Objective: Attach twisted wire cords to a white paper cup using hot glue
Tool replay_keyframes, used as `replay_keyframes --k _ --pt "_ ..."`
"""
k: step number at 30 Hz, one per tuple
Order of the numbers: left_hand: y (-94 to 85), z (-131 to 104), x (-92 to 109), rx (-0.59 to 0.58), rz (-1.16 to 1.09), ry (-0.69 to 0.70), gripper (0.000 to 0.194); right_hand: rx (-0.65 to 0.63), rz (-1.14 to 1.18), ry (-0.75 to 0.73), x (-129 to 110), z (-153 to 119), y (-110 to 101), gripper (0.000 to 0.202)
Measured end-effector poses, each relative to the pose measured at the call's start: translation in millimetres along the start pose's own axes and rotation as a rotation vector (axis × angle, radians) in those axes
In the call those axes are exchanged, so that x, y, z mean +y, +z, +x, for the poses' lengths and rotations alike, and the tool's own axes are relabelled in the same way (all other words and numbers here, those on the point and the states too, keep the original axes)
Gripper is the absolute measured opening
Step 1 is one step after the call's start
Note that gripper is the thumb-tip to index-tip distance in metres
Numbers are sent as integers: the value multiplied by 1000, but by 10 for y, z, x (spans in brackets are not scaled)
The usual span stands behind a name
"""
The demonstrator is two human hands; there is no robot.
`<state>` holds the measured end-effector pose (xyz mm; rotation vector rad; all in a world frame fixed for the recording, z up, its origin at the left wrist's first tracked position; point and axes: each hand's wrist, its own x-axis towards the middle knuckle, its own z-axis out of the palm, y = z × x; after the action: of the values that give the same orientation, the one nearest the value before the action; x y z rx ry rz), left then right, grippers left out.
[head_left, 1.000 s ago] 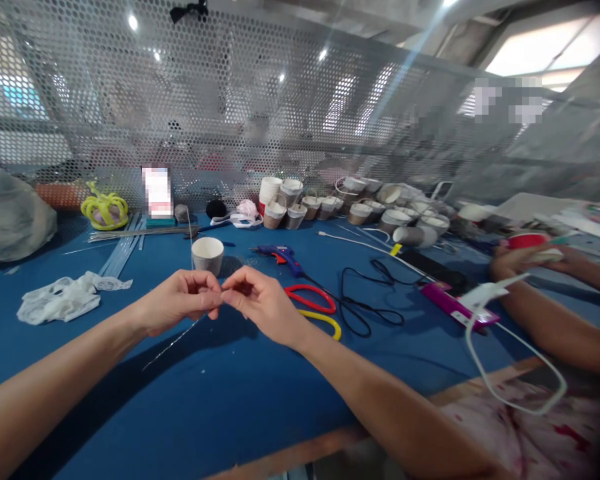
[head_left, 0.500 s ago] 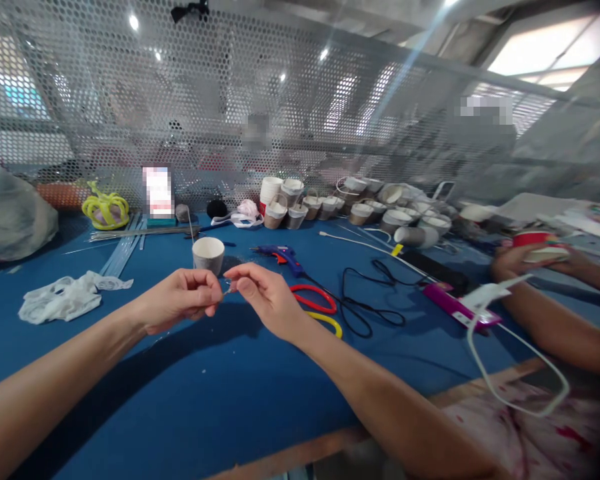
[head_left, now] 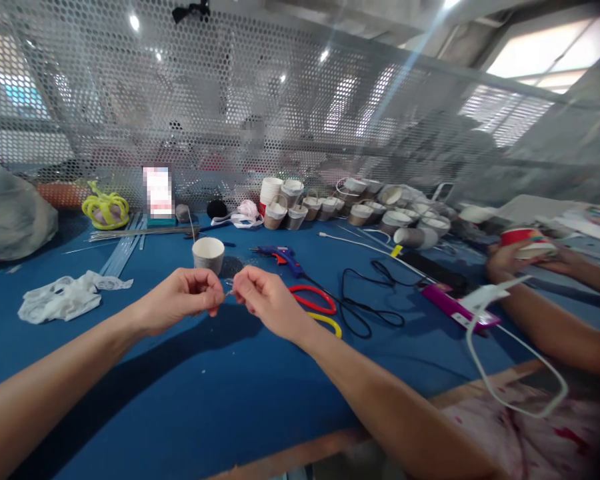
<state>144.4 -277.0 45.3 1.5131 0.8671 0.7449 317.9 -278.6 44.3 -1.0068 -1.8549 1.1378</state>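
Note:
My left hand [head_left: 187, 293] is closed in a pinch over the blue table, just in front of a pale paper cup [head_left: 208, 252]. Between the two hands shows a tiny, thin, glossy piece [head_left: 228, 292], too small to name. Its left end sits in my left fingertips. My right hand [head_left: 265, 298] is also pinched closed, its fingertips close to the other end of that piece; what they grip is largely hidden. Beyond the right hand lie a blue glue gun [head_left: 280, 257] and scissors with a red handle loop [head_left: 314, 299] and a yellow one.
White lace [head_left: 63, 297] and clear glue sticks [head_left: 125, 250] lie at left. Several small wrapped cups [head_left: 395, 217] stand along the mesh partition [head_left: 290, 100]. A black cable [head_left: 365, 310] and a purple power strip [head_left: 460, 308] are at right, beside another person's arm [head_left: 555, 320] and red cup.
My right fingers have curled from a looser, stretched pose into a pinch near the small piece. My left hand has barely moved. The other person's hands shifted slightly left.

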Motion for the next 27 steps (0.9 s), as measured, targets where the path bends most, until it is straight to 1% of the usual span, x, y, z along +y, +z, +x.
replay_keyframes --k 3,6,8,10,12,15,17,19,22,24,27 --pt "16 -1 9 1 54 44 15 -49 -83 -9 -9 -5 -6 31" --pt "31 -1 14 -5 105 71 14 -64 -82 -24 -5 -6 -10 31" --pt "32 -4 19 1 141 82 13 -35 -70 -27 4 0 -14 37" --pt "30 -9 22 6 167 87 13 16 -110 -43 15 5 -19 43" --pt "26 -14 17 0 184 93 12 49 -225 -99 24 6 -20 42" --pt "26 -17 -4 -8 207 102 14 43 -405 -220 37 3 -10 35" --pt "28 -15 -16 -9 218 104 15 44 -433 -257 39 0 -5 34" --pt "30 -12 -19 -6 216 105 14 42 -369 -231 32 -2 -12 34" --pt "29 -8 -4 6 187 101 13 0 -177 -130 4 0 -44 34" --pt "28 -9 14 12 156 95 13 -40 -57 -73 -15 2 -62 30" --pt "35 -18 44 9 100 79 14 -78 66 -26 -16 4 -54 24"
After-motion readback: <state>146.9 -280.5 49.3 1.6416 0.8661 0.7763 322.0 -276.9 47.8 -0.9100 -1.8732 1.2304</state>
